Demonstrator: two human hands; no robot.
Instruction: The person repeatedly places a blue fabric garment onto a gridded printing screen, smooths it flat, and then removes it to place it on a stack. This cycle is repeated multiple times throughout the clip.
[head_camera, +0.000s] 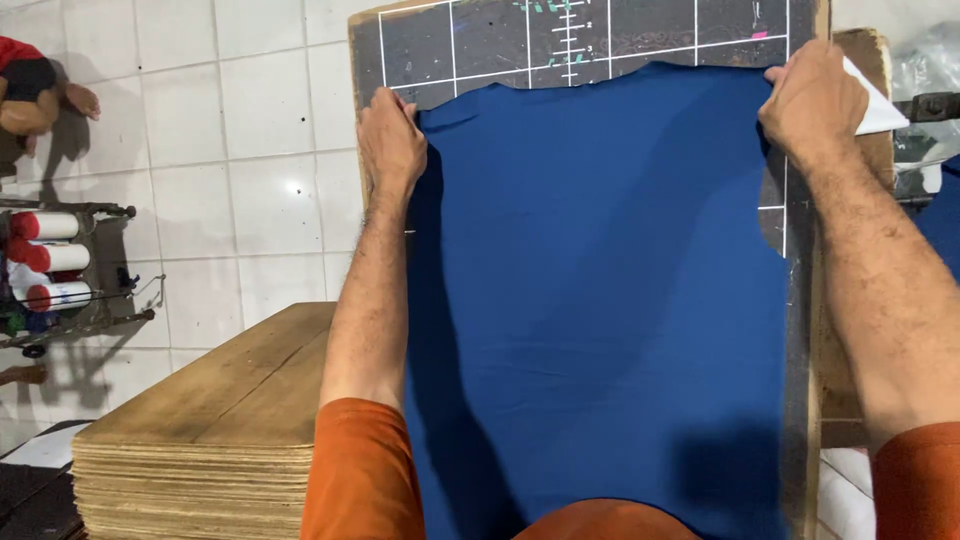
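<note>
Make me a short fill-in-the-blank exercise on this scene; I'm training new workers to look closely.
1. Both hands hold the far edge of a ____ cloth.
2. The cloth lies on a dark board marked with white ____.
3. The left hand grips the cloth's far ____ corner; the right hand grips the other.
4. The sleeves are ____.

Missing words: blue; lines; left; orange

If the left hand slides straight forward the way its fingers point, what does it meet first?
The left hand would likely first cross the bare dark board with white grid lines, past the blue fabric's top edge.

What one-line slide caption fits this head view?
Both hands, left hand and right hand, press blue fabric onto a gridded board.
</note>
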